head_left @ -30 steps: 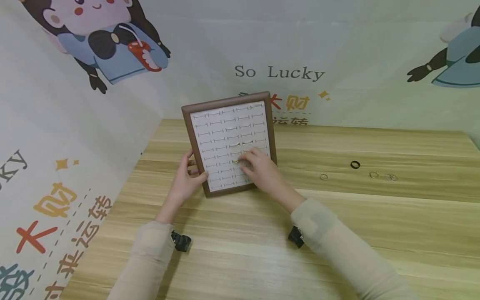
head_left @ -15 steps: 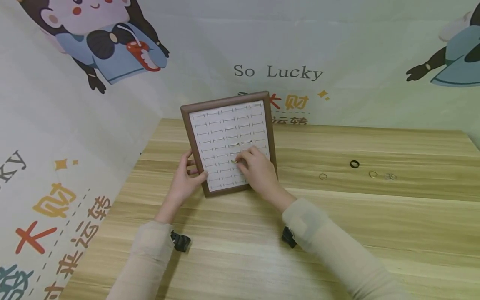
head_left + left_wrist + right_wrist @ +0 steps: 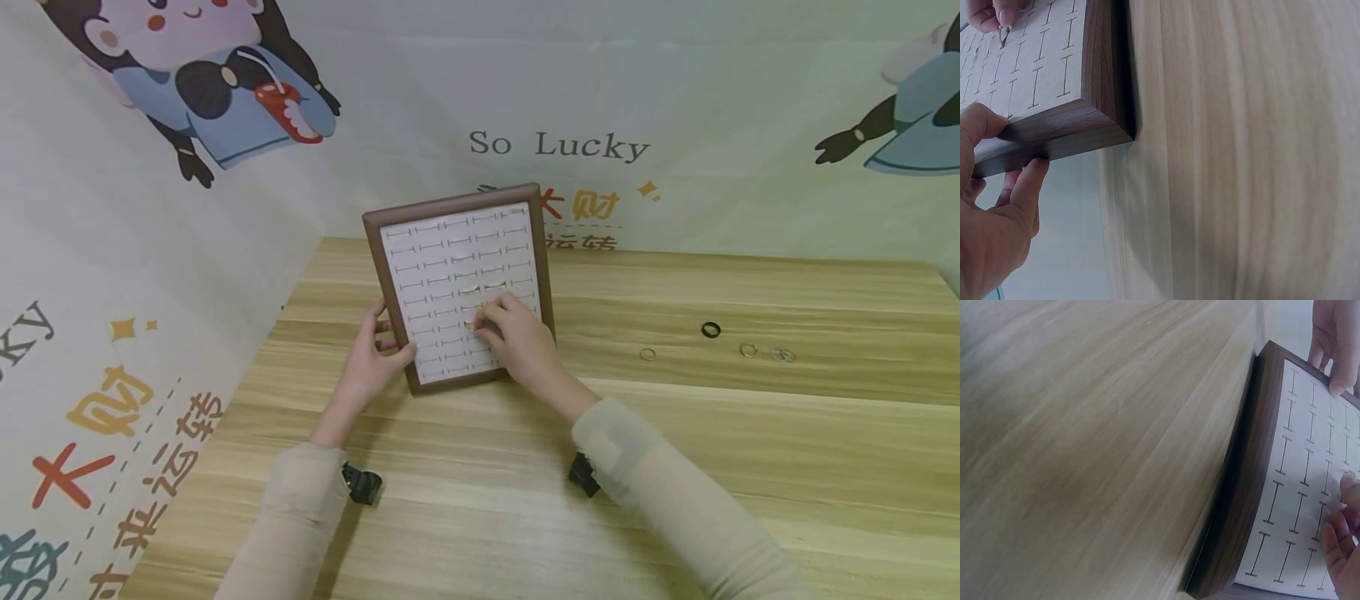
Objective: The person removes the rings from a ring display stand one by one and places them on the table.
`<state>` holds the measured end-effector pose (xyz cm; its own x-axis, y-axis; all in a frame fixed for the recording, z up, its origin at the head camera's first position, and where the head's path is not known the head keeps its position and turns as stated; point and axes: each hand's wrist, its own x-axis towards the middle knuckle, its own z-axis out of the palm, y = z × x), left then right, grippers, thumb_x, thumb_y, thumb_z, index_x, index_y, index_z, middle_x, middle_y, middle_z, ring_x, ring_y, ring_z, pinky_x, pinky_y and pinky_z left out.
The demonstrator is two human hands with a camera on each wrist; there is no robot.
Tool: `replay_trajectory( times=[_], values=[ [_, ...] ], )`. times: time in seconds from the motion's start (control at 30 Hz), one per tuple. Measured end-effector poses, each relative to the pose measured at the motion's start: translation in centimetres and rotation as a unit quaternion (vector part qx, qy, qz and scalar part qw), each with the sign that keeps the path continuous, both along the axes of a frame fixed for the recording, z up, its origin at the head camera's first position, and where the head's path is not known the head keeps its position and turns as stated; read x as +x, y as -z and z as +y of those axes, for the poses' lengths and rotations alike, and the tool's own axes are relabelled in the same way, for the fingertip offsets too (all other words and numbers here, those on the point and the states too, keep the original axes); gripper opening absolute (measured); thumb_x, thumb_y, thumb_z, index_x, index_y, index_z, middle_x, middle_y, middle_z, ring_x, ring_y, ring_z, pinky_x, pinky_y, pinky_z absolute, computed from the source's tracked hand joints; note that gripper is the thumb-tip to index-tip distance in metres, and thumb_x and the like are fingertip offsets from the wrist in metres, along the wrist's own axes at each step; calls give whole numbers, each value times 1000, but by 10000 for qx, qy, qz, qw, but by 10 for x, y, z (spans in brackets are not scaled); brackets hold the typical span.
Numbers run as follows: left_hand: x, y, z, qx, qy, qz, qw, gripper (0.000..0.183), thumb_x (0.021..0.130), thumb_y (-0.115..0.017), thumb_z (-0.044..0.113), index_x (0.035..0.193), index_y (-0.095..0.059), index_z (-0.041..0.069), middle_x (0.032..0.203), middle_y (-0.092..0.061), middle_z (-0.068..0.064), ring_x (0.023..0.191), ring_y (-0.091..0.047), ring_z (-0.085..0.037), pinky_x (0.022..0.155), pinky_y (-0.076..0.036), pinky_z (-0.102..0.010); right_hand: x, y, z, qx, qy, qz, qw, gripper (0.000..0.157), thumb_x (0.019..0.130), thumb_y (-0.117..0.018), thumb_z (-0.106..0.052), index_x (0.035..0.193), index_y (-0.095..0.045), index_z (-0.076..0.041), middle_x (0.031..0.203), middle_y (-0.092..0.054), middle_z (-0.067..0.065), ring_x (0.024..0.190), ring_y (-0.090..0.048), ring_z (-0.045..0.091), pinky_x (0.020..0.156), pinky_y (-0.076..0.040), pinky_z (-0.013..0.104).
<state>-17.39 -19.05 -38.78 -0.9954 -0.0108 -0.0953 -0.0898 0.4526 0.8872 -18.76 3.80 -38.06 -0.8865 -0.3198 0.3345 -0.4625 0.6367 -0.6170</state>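
A ring display board with a brown wooden frame [image 3: 453, 206] and a white slotted pad [image 3: 420, 275] stands tilted up on the table. My left hand [image 3: 373, 358] grips its left edge, thumb in front and fingers behind, as the left wrist view also shows. With thumb and index finger, my right hand [image 3: 519, 337] pinches a gold ring [image 3: 1003, 39] at a slot in the lower middle of the pad. Part of this ring is hidden by the fingertips. Just above, two more rings sit in slots: one ring [image 3: 469, 290] and, to its right, another ring [image 3: 496, 286].
Loose rings lie on the wooden table [image 3: 480, 500] to the right: a black ring [image 3: 711, 336], a thin ring [image 3: 647, 359], a gold ring [image 3: 747, 357] and silver rings [image 3: 782, 356] close together. Printed cloth [image 3: 712, 100] hangs behind and at the left.
My right hand has shifted slightly left along the pad, then a little back, with the gold ring staying at the same slot. My left hand and the board have held still.
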Motion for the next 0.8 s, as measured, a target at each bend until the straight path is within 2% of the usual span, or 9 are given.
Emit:
replay_trajectory(
  times=[0.23,0.47,0.53,0.63,0.8],
  values=[
    [0,0,0,45,3,17,10000,85,98,-62,3,167,-14,7,150,-41,-31,134,-52,-47,111,-53,-50,-2,2,7,-428,-367,-16,9984,5,97,-68,-5,99,-70,-1,105,-69,14,98,-66,29,91,-59,44],
    [0,-1,0,19,19,50,10000,85,97,-62,2,167,-14,6,149,-42,-31,133,-52,-47,111,-53,-51,-2,-1,17,-932,-425,308,9943,6,95,-70,1,98,-69,7,97,-73,21,90,-70,33,82,-63,44],
    [0,-1,0,6,17,51,10000,84,97,-62,2,167,-14,6,149,-42,-31,133,-52,-48,111,-53,-51,-3,-3,22,-1082,-333,277,9932,7,94,-69,3,98,-69,9,98,-73,23,90,-70,35,82,-63,46],
    [0,-1,0,-12,16,47,10000,84,98,-62,3,167,-15,6,150,-42,-31,134,-52,-48,112,-52,-52,-4,-6,33,-1289,-77,-15,9916,10,96,-68,2,101,-69,10,101,-73,26,93,-70,38,84,-62,49],
    [1,-1,1,-17,1,46,10000,84,97,-62,2,167,-15,6,150,-42,-31,133,-52,-48,112,-52,-53,-10,-10,59,-1342,547,-676,9871,18,101,-64,-3,113,-68,10,112,-73,27,102,-69,39,92,-59,49]
  ],
)
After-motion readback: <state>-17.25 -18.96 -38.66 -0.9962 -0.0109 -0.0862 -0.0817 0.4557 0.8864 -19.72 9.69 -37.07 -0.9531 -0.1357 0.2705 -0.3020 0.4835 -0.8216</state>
